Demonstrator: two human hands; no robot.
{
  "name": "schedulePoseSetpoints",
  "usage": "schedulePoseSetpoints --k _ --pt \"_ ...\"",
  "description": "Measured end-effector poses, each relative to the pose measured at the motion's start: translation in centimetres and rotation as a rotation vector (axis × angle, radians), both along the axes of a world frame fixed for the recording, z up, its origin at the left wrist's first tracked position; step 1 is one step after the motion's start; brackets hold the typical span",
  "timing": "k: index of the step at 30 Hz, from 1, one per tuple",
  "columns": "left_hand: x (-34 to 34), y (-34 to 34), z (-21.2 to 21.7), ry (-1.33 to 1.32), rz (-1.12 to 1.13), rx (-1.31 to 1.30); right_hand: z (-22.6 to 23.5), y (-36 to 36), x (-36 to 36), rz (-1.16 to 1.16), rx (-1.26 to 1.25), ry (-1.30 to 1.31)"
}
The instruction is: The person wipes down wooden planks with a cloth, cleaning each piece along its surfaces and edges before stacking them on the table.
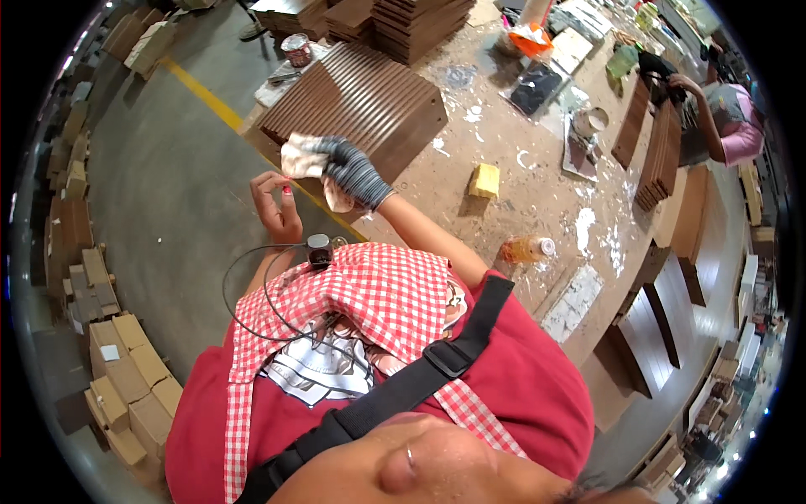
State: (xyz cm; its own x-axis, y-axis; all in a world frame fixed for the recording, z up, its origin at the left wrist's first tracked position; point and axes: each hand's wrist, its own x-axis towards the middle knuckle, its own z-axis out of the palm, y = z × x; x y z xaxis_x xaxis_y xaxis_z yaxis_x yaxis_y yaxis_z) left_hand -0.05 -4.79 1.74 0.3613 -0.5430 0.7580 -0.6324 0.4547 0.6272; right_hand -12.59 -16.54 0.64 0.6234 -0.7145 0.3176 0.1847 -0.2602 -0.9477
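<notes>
My right hand (357, 172), in a grey striped knit glove, is closed around a crumpled off-white rag (304, 158). Part of the rag hangs below the fingers. Both are at the near left edge of a stack of brown grooved panels (361, 97) on the worktable. Just left of the rag is my bare left hand (277, 206), its fingers loosely bent and apart from the thumb. I see nothing held in it, and red shows at the fingertips.
On the paint-spattered worktable (512, 210) are a yellow sponge (484, 181), a bottle of amber liquid (527, 249) and a white-smeared block (573, 302). A paint can (296, 50) stands beyond the panels. At the right, a co-worker (730, 118) handles brown boards. Cardboard boxes (130, 370) line the left.
</notes>
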Motion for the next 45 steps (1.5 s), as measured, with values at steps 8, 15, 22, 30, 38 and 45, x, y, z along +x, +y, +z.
schedulePoseSetpoints --k 8,15,22,30,38,45 --pt "-3.5 -2.4 -4.5 -0.582 0.027 0.497 5.1 1.4 -13.4 -0.534 0.308 -0.143" --pt "-3.9 -3.5 -5.3 -0.638 0.040 0.475 11.8 7.9 -26.8 -1.179 -0.330 0.486" --pt "-4.7 -3.5 -4.8 -0.661 -0.104 0.400 6.1 7.5 -28.5 -1.269 -0.395 1.091" --pt "-5.4 -3.9 -7.5 -0.455 -0.172 0.498 7.6 8.9 -27.7 -1.260 -0.407 1.195" --pt "-6.3 -4.1 -6.1 -0.446 -0.138 0.408 8.8 8.3 -26.9 -1.253 -0.215 1.389" --pt "-6.6 -5.9 -4.0 -0.213 -0.219 0.261 6.2 7.3 -30.2 -1.244 -0.358 1.117"
